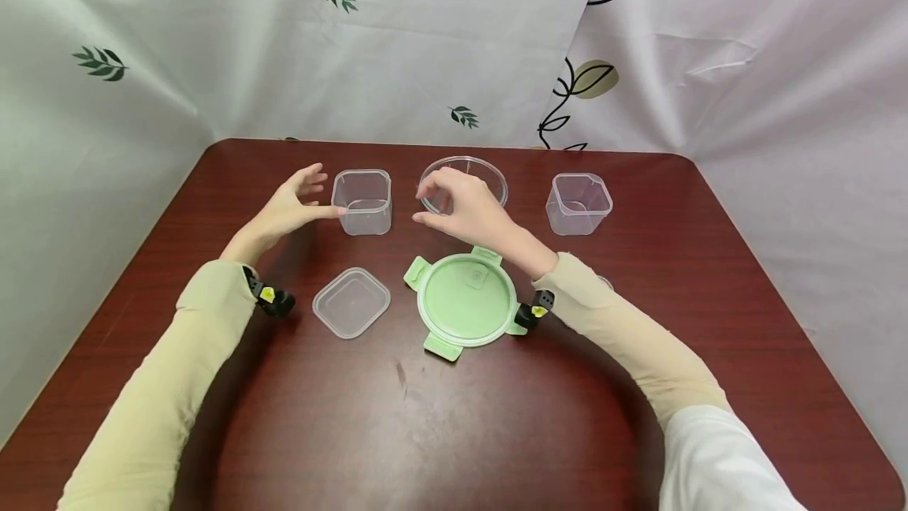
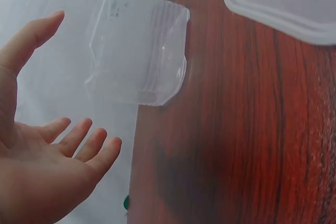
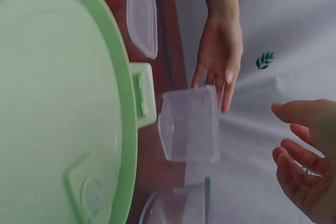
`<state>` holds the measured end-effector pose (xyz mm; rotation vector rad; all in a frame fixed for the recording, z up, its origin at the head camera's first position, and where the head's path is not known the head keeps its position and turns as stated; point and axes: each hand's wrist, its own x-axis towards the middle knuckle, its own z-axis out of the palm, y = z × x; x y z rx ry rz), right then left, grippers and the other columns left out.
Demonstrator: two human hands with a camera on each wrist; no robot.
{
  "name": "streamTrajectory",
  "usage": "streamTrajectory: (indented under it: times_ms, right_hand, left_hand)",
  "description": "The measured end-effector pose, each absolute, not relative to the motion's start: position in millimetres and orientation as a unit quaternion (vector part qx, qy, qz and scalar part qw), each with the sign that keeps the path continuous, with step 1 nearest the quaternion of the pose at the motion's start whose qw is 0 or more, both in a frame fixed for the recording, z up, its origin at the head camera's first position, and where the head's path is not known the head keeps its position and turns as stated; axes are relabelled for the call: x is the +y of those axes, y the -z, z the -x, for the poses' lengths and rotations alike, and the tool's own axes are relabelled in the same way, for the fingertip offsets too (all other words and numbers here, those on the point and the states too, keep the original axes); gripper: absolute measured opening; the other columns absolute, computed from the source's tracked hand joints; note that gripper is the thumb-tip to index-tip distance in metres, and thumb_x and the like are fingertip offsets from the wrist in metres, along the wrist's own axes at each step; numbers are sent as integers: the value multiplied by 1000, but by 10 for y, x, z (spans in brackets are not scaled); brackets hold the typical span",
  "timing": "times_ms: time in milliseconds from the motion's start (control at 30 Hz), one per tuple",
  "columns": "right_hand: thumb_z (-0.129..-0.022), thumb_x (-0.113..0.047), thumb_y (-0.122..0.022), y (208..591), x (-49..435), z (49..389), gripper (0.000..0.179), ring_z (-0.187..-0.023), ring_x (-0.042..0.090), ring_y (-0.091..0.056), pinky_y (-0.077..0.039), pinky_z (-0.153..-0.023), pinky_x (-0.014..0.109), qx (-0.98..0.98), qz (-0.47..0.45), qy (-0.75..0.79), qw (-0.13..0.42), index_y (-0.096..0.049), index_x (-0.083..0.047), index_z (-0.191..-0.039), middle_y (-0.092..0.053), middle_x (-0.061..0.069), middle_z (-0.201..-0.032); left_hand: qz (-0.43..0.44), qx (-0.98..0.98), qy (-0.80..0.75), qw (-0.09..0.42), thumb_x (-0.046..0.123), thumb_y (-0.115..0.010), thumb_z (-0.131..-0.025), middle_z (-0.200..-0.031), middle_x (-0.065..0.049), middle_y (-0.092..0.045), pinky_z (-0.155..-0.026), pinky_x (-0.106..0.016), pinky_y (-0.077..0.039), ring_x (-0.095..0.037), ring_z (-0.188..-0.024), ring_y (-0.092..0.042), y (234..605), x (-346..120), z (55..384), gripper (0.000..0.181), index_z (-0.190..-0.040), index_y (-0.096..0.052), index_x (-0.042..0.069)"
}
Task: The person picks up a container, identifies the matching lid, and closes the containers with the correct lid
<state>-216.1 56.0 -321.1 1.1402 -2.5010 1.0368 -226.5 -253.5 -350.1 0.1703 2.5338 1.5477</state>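
Both arms [image 1: 159, 377] forward, left hand [image 1: 287, 207] beside tub [image 1: 365, 221], right hand [image 1: 468, 207] near bowl [image 1: 491, 178], fingers [image 2: 107, 153] wide

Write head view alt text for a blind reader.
A person's open left grip is beside a clear square container, the empty right grip overlapping a round container; another square container stands right. A clear lid and green lid lie nearer.
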Motion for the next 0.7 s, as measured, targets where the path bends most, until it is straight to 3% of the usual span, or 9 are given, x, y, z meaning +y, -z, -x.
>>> streamTrajectory:
  times_ms: [400, 700]
  right_hand:
    - [-77, -26, -81, 3326, 122, 2202, 34, -63, 10, -54, -44, -61, 19, -858, -381, -345, 10, -65, -10, -102, -65, 5, -90]
    - [-76, -34, -81, 3435, -82, 2157, 42, -69, 10, -57, -44, -67, 20, -874, -377, -301, -51, -64, -10, -107, -68, 6, -94]
  left_hand:
    - [-74, 834, -536, 111, 11, -75, -81, -160, -17, -18, -116, -50, -24, -33, -147, -19, 3615, -2564, 2409, 100, -155, -7, 6]
    - [-78, 822, -549, 132, 6, -73, -81, -160, -17, -16, -117, -49, -23, -32, -147, -19, 3621, -2540, 2462, 100, -155, -5, 6]
